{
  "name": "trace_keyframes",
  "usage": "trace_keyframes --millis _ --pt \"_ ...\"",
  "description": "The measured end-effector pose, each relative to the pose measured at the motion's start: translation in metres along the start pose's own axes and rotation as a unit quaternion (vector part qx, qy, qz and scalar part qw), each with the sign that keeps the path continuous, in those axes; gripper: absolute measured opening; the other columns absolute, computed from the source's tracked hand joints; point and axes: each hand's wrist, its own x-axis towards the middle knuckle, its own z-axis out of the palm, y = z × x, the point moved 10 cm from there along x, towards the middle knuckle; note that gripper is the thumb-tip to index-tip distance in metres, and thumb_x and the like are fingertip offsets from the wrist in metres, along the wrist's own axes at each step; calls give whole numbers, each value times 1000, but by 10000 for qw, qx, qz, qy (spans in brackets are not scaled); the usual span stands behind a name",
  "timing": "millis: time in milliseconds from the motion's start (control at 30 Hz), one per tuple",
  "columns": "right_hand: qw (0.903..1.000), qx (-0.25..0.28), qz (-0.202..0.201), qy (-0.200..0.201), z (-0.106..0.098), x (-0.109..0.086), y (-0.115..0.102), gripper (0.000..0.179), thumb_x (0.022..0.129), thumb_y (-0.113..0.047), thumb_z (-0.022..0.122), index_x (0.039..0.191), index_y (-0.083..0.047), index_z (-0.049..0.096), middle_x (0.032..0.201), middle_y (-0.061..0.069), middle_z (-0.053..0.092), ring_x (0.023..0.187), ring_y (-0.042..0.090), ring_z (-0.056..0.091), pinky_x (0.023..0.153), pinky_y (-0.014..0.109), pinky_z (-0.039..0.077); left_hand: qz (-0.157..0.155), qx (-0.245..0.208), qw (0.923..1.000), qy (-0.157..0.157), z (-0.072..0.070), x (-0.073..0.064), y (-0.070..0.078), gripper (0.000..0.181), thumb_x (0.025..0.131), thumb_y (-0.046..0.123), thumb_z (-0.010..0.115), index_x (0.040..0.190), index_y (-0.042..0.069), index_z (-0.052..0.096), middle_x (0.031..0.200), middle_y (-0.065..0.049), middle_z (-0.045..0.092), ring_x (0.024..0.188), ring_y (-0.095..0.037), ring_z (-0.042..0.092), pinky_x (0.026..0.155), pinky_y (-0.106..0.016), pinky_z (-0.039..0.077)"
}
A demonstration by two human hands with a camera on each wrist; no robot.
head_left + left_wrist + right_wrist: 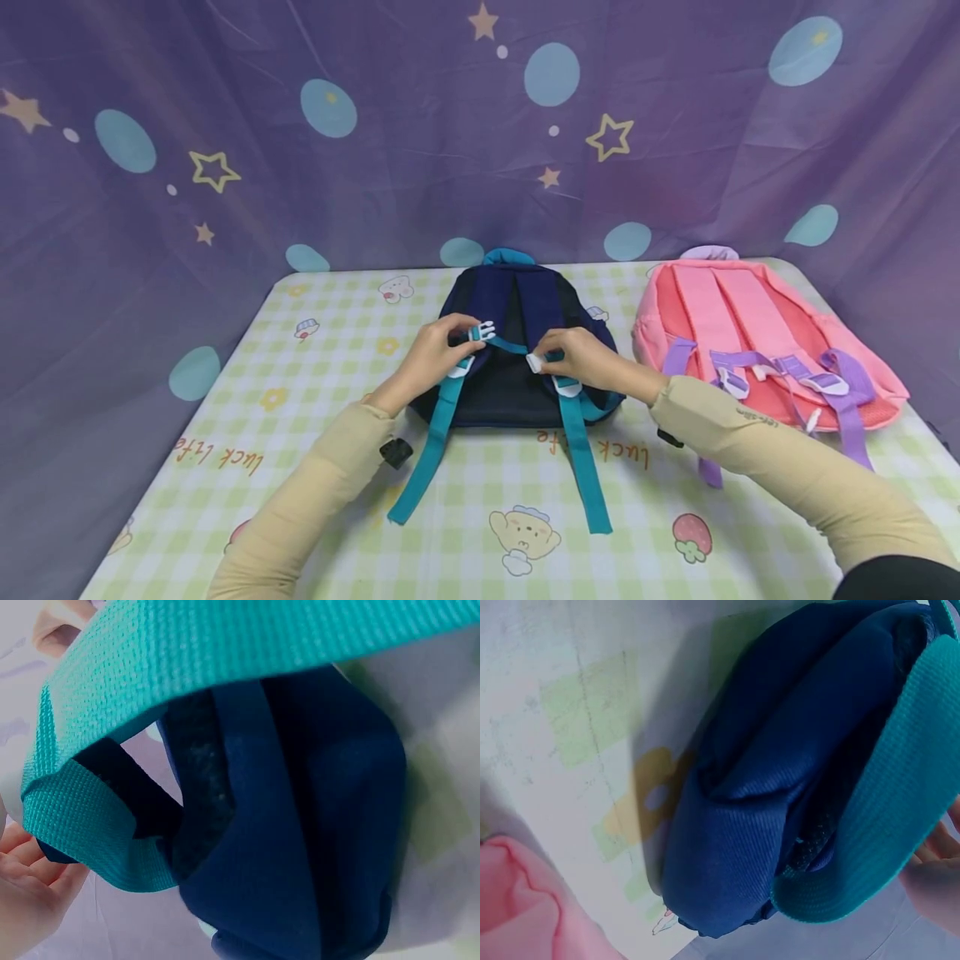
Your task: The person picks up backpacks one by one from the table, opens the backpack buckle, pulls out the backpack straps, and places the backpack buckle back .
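A navy and black backpack (pixel 495 404) lies on the table with its shoulder straps facing up. My left hand (pixel 433 350) pinches the pronged half of a white buckle (pixel 484 332), prongs pointing right. Between finger and thumb, my right hand (pixel 583 358) holds the white socket half (pixel 534 362). A gap separates the two halves. Teal webbing straps (pixel 446 408) hang from white adjusters toward the front. In the left wrist view, teal webbing (pixel 187 652) crosses close to the camera. The right wrist view shows the backpack's navy side (pixel 727 847); the buckle is hidden there.
A pink backpack (pixel 750 308) with purple straps lies to the right, under and beyond my right forearm. The table has a green checked cloth (pixel 322 367) with printed figures. Behind it hangs a purple curtain (pixel 450 167) with stars.
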Motion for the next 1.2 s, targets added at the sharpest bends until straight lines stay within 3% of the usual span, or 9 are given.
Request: trace_keyframes --millis 433,767,900,1033,1200 --pt "9999 82 37 -77 7 -3 2 18 82 0 76 99 6 74 98 15 70 92 28 68 79 36 55 -260 -124 9994 167 -9 -2 -4 29 86 3 73 112 -7 63 100 -22 67 95 -37 64 85 -43 52" --pt "9984 260 422 -256 12 -3 7 25 84 -2 74 107 7 72 106 17 70 98 29 67 76 37 55 -283 -161 9991 266 -12 -3 -6 28 86 3 73 111 -6 63 101 -21 69 94 -36 65 85 -43 52" --pt "9979 235 525 -304 14 -3 8 26 84 -2 74 108 6 71 108 18 70 99 28 67 73 30 53 -285 -191 9991 268 -13 -4 -6 28 86 2 72 111 -6 62 100 -22 69 93 -36 65 85 -44 52" --pt "9973 295 570 -348 14 -2 8 27 84 -2 75 110 6 71 109 19 70 88 22 65 65 25 46 -231 -241 9991 261 -13 -5 -5 28 87 2 72 111 -6 61 100 -22 69 94 -36 65 85 -44 52" --pt "9975 361 497 -344 11 -2 5 26 84 -3 74 109 5 71 108 17 70 95 26 67 76 34 54 -92 -256 9993 238 -13 -5 -3 28 87 0 71 112 -6 60 101 -22 68 95 -36 65 85 -44 52"
